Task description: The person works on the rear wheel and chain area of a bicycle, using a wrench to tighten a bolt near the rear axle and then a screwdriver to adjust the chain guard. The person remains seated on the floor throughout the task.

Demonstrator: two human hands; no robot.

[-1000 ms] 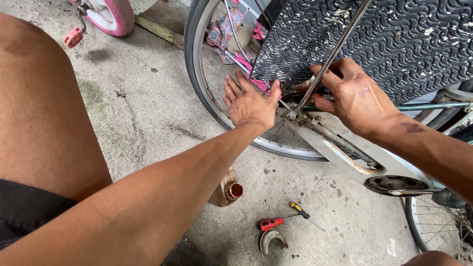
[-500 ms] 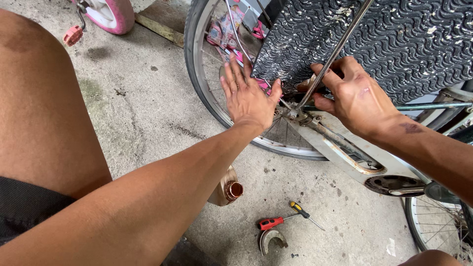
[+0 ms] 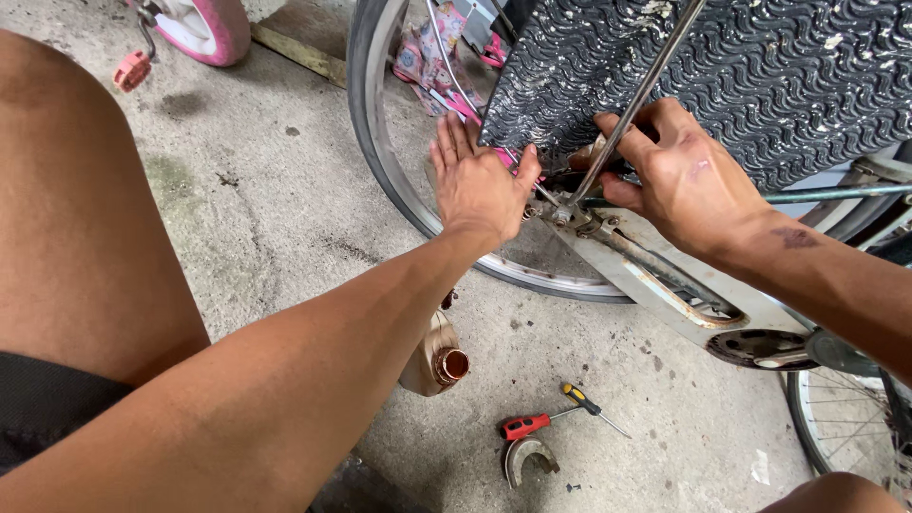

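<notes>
A bicycle stands in front of me, with its rear wheel [image 3: 380, 180] on the concrete floor. My left hand [image 3: 478, 182] lies flat and open against the wheel's spokes, next to the rear axle [image 3: 562, 215]. My right hand [image 3: 676, 176] is closed on parts at the axle, beside a thin metal stay rod [image 3: 635, 103] that runs up from it. A black textured mat [image 3: 750, 76] hangs over the bicycle above both hands. The rusty chain guard [image 3: 665, 285] runs from the axle toward the crank [image 3: 760, 350].
On the floor lie a tipped bottle with a copper-coloured neck [image 3: 435, 359], a red-handled screwdriver [image 3: 532, 424], a yellow-and-black one [image 3: 587, 404] and a curved metal piece [image 3: 528, 456]. A small pink bicycle wheel [image 3: 204, 28] is at the top left. My knee fills the left side.
My left hand has slid up and flattened against the spokes near the axle. My right hand has stayed at the axle.
</notes>
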